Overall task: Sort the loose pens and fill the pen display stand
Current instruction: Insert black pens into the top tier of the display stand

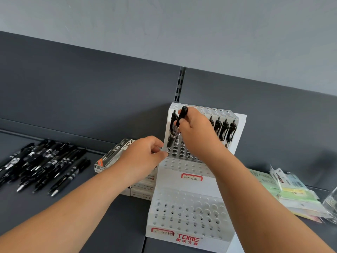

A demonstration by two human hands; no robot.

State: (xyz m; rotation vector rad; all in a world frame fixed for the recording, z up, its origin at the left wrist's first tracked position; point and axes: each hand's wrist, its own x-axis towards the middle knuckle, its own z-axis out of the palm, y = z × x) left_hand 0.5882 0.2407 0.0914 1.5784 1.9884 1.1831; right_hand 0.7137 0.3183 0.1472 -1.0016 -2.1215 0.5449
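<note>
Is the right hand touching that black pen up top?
Touching. In the head view the right hand pinches the black pen over the display stand.

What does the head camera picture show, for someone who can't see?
A right hand holds a black pen at the top row of a white pen stand, while the left hand holds the stand's corner. Loose black pens lie on the grey shelf to the left.
</note>
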